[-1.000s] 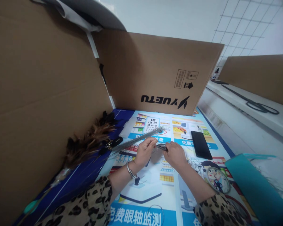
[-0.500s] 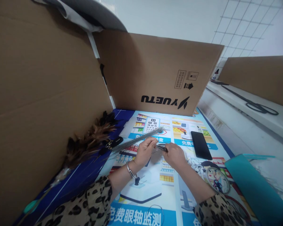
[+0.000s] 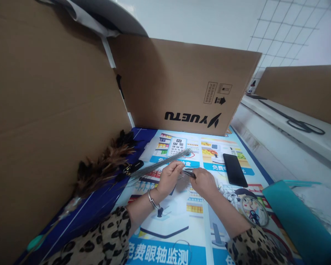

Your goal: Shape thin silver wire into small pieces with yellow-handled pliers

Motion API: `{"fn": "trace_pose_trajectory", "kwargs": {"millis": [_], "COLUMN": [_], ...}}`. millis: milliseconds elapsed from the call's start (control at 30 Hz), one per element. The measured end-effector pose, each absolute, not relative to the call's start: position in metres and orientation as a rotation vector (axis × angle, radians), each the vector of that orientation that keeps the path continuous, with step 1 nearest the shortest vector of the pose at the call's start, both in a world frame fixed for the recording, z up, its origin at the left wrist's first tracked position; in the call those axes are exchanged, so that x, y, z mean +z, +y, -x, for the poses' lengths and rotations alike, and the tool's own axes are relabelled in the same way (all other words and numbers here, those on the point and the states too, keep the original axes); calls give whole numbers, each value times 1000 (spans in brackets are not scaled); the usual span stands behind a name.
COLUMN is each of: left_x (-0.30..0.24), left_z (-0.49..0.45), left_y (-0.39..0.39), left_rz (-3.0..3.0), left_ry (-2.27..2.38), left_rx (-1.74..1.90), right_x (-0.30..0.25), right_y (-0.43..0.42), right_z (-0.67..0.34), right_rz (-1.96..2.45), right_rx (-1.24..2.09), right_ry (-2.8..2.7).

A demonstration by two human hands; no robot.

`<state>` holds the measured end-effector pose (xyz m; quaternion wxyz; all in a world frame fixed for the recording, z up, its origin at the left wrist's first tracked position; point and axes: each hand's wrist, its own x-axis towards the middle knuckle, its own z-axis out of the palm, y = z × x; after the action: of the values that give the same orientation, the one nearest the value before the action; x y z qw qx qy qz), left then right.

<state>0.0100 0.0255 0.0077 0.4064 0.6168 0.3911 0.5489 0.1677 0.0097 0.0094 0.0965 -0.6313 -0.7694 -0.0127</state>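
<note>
My left hand, a silver bangle at its wrist, is pinched closed at the fingertips; a thin wire seems to be between them, too fine to make out well. Close beside it, my right hand is wrapped round dark slim pliers, whose tips point at the left fingertips. Faint thin loops of wire hang just under the fingers. Behind the left hand, a bundle of straight grey wires lies slantwise on the printed mat.
A black phone lies right of my hands, near a round clear dish and a teal box. Brown feathers lean along the left cardboard wall. Another cardboard panel stands at the back. Scissors rest on the right ledge.
</note>
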Motion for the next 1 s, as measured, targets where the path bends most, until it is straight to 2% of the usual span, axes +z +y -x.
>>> {"fn": "trace_pose_trajectory", "kwargs": {"millis": [200,367,600,767,1000], "left_x": [9,10,8,6,3], "left_z": [-9,-9,-11,-11,-10], "left_y": [26,27,29,29,30], "left_rz": [-1574,-1562,-1480,-1488,-1459], "left_ry": [1001,1018,1020,1014,967], "left_rx": [1369,1332,1300,1310,1281], "right_x": [4,-4,-8,-2,-4], "right_y": [11,15,22,17,14], "right_z": [-169,-171,-173,-164,-159], "right_rz": [1820,1803,1565,1354,1277], "right_rx": [-24,118,613,957,956], "right_ry": [-2241,-2126,-1612,-1599,-1650]}}
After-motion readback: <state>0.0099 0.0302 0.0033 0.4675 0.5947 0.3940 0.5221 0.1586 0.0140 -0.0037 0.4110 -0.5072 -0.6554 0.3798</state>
